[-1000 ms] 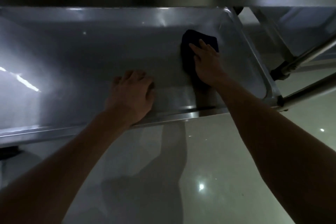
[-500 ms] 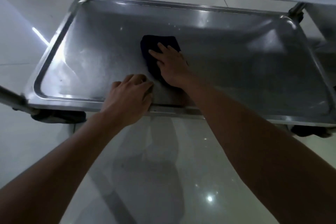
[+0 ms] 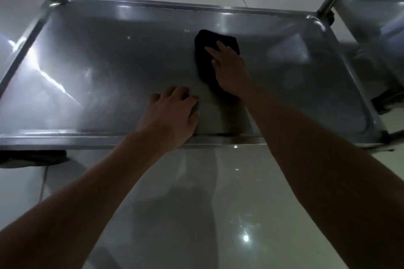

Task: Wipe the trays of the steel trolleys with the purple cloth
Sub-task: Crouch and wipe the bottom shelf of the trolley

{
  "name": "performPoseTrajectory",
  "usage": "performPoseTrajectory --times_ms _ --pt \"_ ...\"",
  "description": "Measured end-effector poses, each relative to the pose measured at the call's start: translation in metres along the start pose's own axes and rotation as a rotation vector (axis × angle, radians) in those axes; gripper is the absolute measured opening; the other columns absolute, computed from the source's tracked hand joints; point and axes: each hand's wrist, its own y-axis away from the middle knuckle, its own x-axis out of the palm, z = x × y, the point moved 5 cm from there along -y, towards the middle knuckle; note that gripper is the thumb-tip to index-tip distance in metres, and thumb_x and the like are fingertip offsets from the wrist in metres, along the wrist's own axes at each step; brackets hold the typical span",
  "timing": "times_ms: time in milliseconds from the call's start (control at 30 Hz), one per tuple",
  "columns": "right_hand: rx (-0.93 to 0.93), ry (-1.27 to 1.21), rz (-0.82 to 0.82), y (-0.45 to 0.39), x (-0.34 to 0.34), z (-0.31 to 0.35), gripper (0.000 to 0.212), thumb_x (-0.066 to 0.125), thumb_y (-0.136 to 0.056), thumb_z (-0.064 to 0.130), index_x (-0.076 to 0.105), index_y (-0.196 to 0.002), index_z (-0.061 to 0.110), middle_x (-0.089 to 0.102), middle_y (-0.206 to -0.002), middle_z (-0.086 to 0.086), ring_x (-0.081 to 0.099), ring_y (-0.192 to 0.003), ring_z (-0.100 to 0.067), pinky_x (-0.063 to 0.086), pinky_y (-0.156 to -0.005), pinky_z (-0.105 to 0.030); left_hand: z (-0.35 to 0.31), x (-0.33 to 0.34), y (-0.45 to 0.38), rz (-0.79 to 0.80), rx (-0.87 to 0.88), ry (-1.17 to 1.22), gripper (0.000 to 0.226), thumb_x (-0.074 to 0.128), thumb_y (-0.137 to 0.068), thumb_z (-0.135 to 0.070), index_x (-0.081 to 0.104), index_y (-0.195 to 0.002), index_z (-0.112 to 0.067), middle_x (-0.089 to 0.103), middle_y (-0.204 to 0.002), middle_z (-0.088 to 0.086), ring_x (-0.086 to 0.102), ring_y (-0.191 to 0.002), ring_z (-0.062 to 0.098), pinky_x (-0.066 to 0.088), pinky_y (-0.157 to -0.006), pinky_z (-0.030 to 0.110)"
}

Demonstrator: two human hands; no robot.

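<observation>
R hand fingers flat on purple cloth | L hand fingers curled, bracing tray rim | risk I see: trolley rolls if push outruns brace

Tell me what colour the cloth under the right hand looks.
In the head view the cloth looks very dark, almost black-navy, in this dim light; any purple tint can't be made out.
</observation>
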Motion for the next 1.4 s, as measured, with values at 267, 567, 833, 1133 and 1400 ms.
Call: performPoseTrajectory --times_ms 267,567,833,1133,1400 --pt "0.288 0.016 -0.090 0.037 -0.074 -0.170 0.047 0.031 -0.108 0.022 0.031 -0.154 0.027 0.015 -0.165 -0.005 0.017 -0.151 -0.030 0.017 -0.121 -0.050 -0.103 0.014 -0.055 -0.034 0.158 0.077 0.036 0.050 -0.095 -0.039 0.062 -0.126 -0.026 0.051 -0.144 0.002 0.043 -0.131 0.027 0.036 -0.100 0.045" --pt "0.385 0.166 -0.104 0.097 -0.115 -0.253 0.050 0.031 -0.107 0.023 0.027 -0.156 0.026 0.017 -0.165 -0.007 0.020 -0.150 -0.030 0.022 -0.119 -0.049 -0.161 0.039 -0.076 -0.023 0.164 -0.016 0.035 0.044 -0.093 -0.045 0.064 -0.117 -0.030 0.054 -0.125 -0.001 0.046 -0.118 0.026 0.040 -0.092 0.045" --pt "0.494 0.101 -0.037 0.153 -0.114 -0.240 0.050 0.028 -0.108 0.025 0.021 -0.156 0.032 0.010 -0.166 -0.002 0.008 -0.153 -0.027 0.012 -0.122 -0.051 -0.163 0.041 -0.073 -0.035 0.184 0.004 0.038 0.046 -0.092 -0.043 0.061 -0.124 -0.029 0.055 -0.127 0.003 0.049 -0.121 0.029 0.043 -0.094 0.047" --pt "0.560 0.025 -0.088 0.243 -0.109 -0.198 0.048 0.036 -0.107 0.022 0.033 -0.154 0.029 0.018 -0.164 -0.008 0.016 -0.151 -0.031 0.018 -0.121 -0.048 -0.142 0.031 -0.009 -0.002 0.290 0.068 0.047 0.041 -0.091 -0.045 0.060 -0.129 -0.022 0.052 -0.139 0.006 0.043 -0.135 0.031 0.043 -0.101 0.053" --pt "0.474 0.029 -0.071 0.256 -0.060 -0.082 0.047 0.029 -0.107 0.036 0.029 -0.155 0.033 0.017 -0.165 -0.004 0.016 -0.151 -0.028 0.015 -0.121 -0.048 -0.085 0.010 0.061 0.053 0.249 -0.026 0.052 0.038 -0.094 -0.046 0.053 -0.136 -0.020 0.050 -0.142 0.004 0.038 -0.140 0.028 0.038 -0.105 0.049"
